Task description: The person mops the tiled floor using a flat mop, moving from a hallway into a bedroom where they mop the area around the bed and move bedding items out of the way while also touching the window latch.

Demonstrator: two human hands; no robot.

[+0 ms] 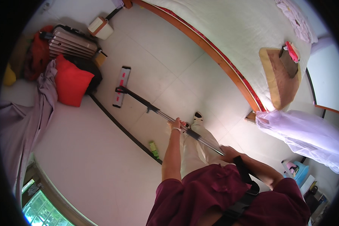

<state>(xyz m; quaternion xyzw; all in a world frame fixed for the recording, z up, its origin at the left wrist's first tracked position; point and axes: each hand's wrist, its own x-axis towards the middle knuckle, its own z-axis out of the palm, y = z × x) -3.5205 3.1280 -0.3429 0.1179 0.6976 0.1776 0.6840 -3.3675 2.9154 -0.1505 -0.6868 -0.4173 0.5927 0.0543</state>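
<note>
A flat mop lies ahead of my feet, its grey rectangular head (125, 77) with pink marks resting on the tiled floor. From the head, the black and silver pole (165, 115) slants back towards my body. My left hand (175, 124), with a bracelet at the wrist, is wrapped around the pole's middle. Closer to my waist, my right hand (229, 154) grips the pole near its upper end; part of that grip is hidden. Left of my left arm, a green bottle (153, 149) lies on the floor by the wall.
A red cushion (73, 82) leans by a ribbed suitcase (70, 43) on the left. Beyond stands a white and brown bin (100, 28). The bed's wooden rail (203, 43) curves along the right, with a sheer curtain (299, 132) at its corner. A dark baseboard (121, 128) edges the left wall.
</note>
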